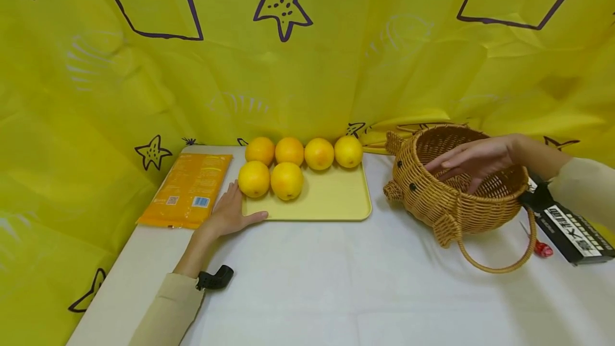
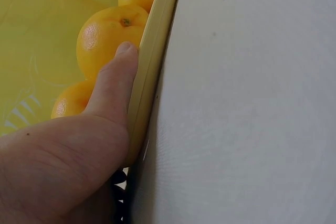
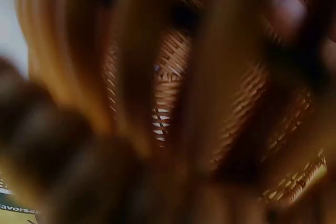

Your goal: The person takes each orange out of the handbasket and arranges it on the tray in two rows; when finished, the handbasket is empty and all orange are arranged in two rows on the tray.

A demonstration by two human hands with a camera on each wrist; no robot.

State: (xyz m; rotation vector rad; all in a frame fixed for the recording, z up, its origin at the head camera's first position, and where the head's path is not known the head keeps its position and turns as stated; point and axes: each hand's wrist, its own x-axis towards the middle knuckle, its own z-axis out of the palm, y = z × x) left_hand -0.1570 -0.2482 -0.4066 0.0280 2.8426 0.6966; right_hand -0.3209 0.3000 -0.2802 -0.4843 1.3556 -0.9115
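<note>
Several oranges sit on a pale yellow tray (image 1: 331, 196), the back ones in a row and two in front, such as the front orange (image 1: 286, 181). My left hand (image 1: 229, 211) rests at the tray's front left corner, its thumb along the front rim and fingers by the left side. From the left wrist view, the thumb (image 2: 113, 85) lies at the tray's rim near an orange (image 2: 107, 38). My right hand (image 1: 473, 160) reaches into a wicker basket (image 1: 432, 196) with an animal face, fingers extended downward. The right wrist view shows mostly blurred wicker (image 3: 170, 66); I see nothing held.
Left of the tray lies an orange packet (image 1: 189, 191). Right of the basket are a black box (image 1: 572, 234) and a small red-wrapped item (image 1: 543, 249). The basket's handle (image 1: 499, 269) hangs toward the front over the white table (image 1: 307, 282). Yellow patterned cloth (image 1: 307, 79) stands behind.
</note>
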